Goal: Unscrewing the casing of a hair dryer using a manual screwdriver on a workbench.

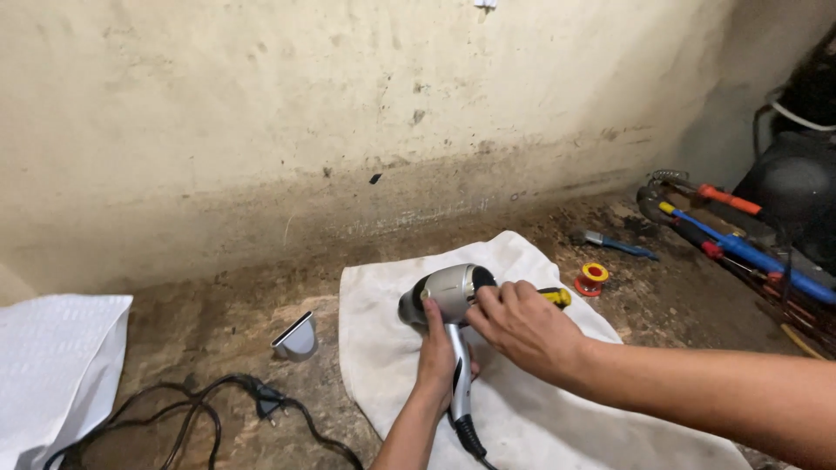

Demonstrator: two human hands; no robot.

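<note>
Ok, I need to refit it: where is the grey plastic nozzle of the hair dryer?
The grey plastic nozzle lies on the bare floor, left of the white cloth, above the black power cord.

The hair dryer (448,300) has a smooth, glossy silver plastic body. It rests on a white cloth (522,409), matt and soft-woven. Left of the cloth, the detached nozzle (296,338) is smooth grey plastic, and the cable (200,409) is matt black rubber. The floor (226,305) is rough and stained.
</note>
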